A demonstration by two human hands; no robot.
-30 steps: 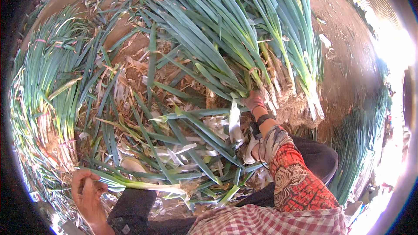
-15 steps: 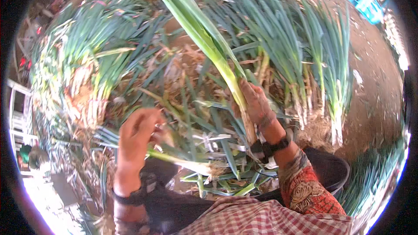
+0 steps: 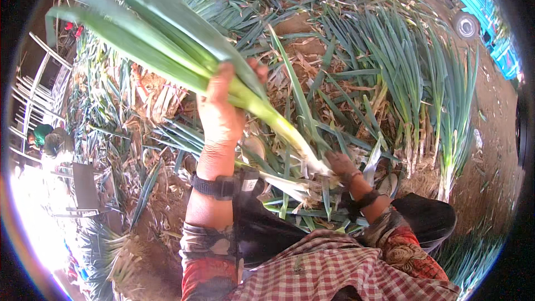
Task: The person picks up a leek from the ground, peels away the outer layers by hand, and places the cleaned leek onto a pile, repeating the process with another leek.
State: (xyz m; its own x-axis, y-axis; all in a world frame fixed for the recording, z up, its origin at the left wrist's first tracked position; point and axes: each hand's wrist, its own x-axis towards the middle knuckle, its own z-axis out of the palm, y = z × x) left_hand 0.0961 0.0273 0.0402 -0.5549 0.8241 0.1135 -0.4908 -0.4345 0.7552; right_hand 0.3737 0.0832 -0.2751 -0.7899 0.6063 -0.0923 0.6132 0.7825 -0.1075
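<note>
My left hand (image 3: 223,106) is wrapped round the upper stalk of a large green onion (image 3: 267,114). The onion slants across the view, its broad green leaves up to the far left and its pale root end down to the right. Close by that root end, my right hand (image 3: 344,168) is closed on a long green leaf (image 3: 301,97) that stands away from the stalk; its fingertips are partly hidden and blurred. Below the held stalk, trimmed green onions (image 3: 287,184) lie near my legs, their white ends to the right.
Bundled green onions (image 3: 395,78) stand at the right, and more onions (image 3: 212,0) are piled at the back. Loose leaves and husks litter the soil around my knees. A blue vehicle (image 3: 473,11) is at the far right, white metal racks (image 3: 42,89) at the left.
My left hand has moved up and right and now grips the onion's stalk. My right hand has shifted from the stalk to beside the root end. The onion tilts more to the left.
</note>
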